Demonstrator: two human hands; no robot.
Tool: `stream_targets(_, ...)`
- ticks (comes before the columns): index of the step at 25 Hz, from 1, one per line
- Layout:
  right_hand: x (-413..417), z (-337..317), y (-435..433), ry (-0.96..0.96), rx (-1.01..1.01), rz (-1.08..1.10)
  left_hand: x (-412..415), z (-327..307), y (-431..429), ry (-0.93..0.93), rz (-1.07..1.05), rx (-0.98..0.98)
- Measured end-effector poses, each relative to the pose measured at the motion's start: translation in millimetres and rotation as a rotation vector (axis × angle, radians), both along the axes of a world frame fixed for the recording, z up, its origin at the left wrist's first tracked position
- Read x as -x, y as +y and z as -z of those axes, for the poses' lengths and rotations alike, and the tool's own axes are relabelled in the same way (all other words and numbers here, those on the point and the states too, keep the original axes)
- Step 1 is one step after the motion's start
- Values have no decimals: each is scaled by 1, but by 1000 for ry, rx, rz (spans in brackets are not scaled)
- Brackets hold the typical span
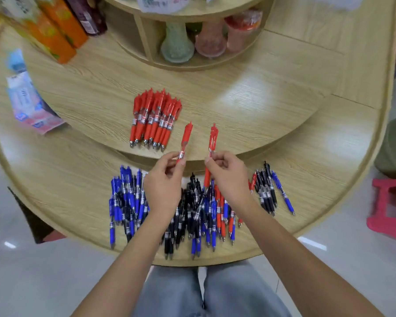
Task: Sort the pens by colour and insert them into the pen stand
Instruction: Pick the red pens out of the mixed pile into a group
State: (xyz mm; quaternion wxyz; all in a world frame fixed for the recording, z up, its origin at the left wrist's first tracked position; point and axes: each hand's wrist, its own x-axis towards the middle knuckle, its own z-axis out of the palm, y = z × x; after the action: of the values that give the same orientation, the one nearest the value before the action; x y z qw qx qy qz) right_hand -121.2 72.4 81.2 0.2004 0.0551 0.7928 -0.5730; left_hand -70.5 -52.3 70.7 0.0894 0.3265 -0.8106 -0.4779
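Sorting stage, partway through. My left hand (164, 179) pinches one red pen (185, 143) at its barrel, with the clip end pointing away from me. My right hand (226, 177) has its fingers (212, 161) curled round what looks like two red pens (212, 145), held upright. Both hands hover above the front edge of the upper tier of the wooden surface (272, 106). Done: a tidy red pile (154, 120) on the upper tier and a mostly blue pile (126, 202) at lower left. Left: the mixed heap (201, 216) of black, blue and red under my wrists, and a small black cluster (265, 193) at right with strays beside it. No pen stand is in view, so I judge insertion not yet begun.
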Motion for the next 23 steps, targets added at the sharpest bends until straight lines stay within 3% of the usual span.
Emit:
stream_targets(4,44,3,-54,64,-140,1,50,-2,-30,-11,71,263)
stream_targets(7,70,14,-79,108,-283,-38,78,7,-38,-155,121,443)
stream_targets(11,79,24,-89,160,-407,-85,84,17,-41,-201,145,521)
stream_targets(17,77,20,-79,179,-366,-175,67,15,-38,13,223,413)
stream_targets(20,69,12,-47,171,-249,-157,44,16,-15,121,282,290)
stream_targets(23,49,10,6,151,-167,-67,13,31,20,67,401,199)
